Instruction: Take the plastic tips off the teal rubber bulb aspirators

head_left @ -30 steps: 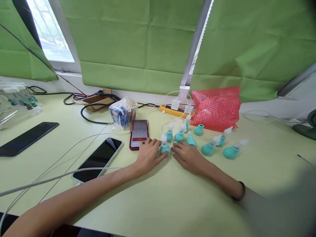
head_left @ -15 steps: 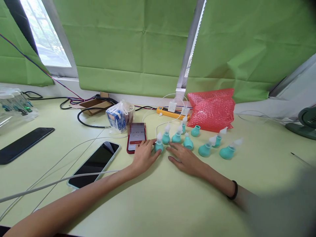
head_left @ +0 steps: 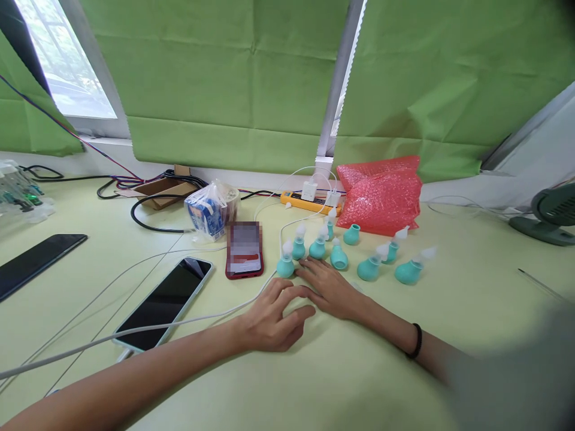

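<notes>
Several teal rubber bulbs with white nozzle tips point(head_left: 286, 264) stand and lie in a loose group on the pale yellow-green table point(head_left: 314, 371). My right hand point(head_left: 330, 287) lies flat with its fingers stretched out, its fingertips just short of the nearest bulbs. My left hand point(head_left: 272, 316) rests on the table beside it, fingers loosely curled and apart, holding nothing. A red-cased phone point(head_left: 244, 257) with a lit screen lies a little beyond my left hand.
A second phone point(head_left: 164, 302) on a white cable lies left of my arm, a dark phone point(head_left: 36, 260) farther left. Behind are a bagged blue carton point(head_left: 207, 211), an orange power strip point(head_left: 309, 202), a red bubble-wrap bag point(head_left: 381, 194), black cables and a fan base point(head_left: 550, 218).
My left hand has drawn back toward me from the red phone and the nearest bulb. My right hand has stayed flat. The view has shifted slightly.
</notes>
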A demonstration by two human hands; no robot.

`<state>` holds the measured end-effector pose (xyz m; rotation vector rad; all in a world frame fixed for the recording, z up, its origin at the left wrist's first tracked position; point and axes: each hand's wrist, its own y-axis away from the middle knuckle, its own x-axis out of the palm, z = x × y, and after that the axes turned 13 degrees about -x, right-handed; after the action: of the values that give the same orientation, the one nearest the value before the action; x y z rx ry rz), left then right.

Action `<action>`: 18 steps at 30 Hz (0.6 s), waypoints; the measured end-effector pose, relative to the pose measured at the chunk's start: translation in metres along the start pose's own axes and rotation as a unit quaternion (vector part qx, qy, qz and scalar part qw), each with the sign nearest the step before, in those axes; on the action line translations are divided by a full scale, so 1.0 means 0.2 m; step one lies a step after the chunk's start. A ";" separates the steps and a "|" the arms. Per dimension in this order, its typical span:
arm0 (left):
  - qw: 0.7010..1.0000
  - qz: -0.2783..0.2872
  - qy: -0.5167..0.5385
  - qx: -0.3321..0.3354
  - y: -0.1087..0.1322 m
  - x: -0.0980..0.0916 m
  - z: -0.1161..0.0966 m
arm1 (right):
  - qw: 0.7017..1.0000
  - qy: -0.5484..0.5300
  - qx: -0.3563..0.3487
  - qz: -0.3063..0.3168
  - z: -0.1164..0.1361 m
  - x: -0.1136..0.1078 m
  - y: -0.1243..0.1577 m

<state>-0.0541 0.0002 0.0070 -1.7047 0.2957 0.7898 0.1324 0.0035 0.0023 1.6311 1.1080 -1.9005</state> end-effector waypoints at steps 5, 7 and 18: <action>0.999 0.033 -0.011 0.014 -0.01 -0.01 0.00 | 0.999 -0.004 0.019 -0.035 -0.02 0.04 0.01; 0.999 0.046 -0.017 0.012 -0.02 -0.01 -0.01 | 0.998 -0.011 0.031 -0.057 -0.03 0.06 0.02; 0.991 0.121 -0.055 0.035 -0.01 0.01 -0.01 | 0.997 -0.011 0.034 -0.073 -0.02 0.06 0.01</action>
<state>-0.0517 -0.0001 0.0078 -1.5710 0.4533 1.0361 0.1340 0.0078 -0.0107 1.5992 1.1944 -2.0644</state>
